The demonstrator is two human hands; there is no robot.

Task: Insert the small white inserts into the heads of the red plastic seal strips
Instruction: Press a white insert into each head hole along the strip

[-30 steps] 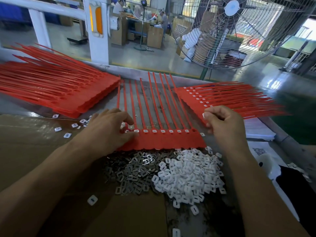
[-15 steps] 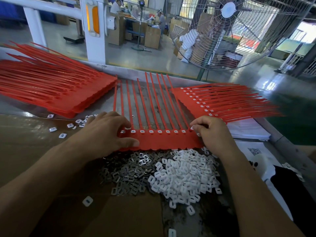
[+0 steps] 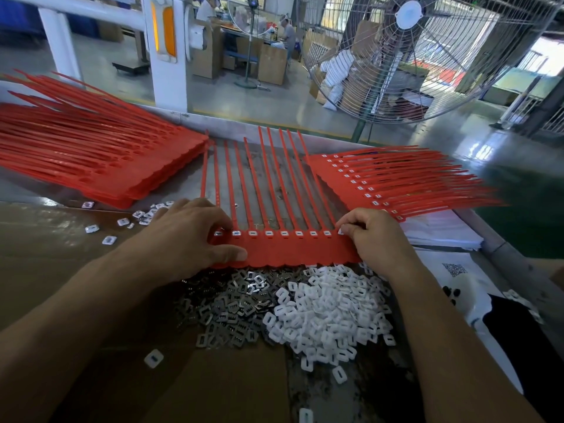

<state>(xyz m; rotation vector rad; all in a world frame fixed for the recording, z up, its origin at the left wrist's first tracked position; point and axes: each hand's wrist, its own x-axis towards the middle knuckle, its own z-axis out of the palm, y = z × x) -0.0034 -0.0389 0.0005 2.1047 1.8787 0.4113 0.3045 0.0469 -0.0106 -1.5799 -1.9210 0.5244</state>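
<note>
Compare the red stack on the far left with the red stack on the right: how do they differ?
The left stack shows empty holes in its heads; the right stack shows white inserts in its heads. The left stack's strips point left and away; the right stack's strips point right. Both are red seal strips lying flat on the table.

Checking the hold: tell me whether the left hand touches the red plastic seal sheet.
Touching: head view shows left hand thumb pressed flat on the red plastic seal sheet.

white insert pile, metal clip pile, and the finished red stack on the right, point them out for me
white insert pile [image 3: 329, 312], head view, middle of the heap
metal clip pile [image 3: 225, 309], head view, centre of the grey heap
finished red stack [image 3: 341, 184], head view, flat head band beside its white inserts
</note>
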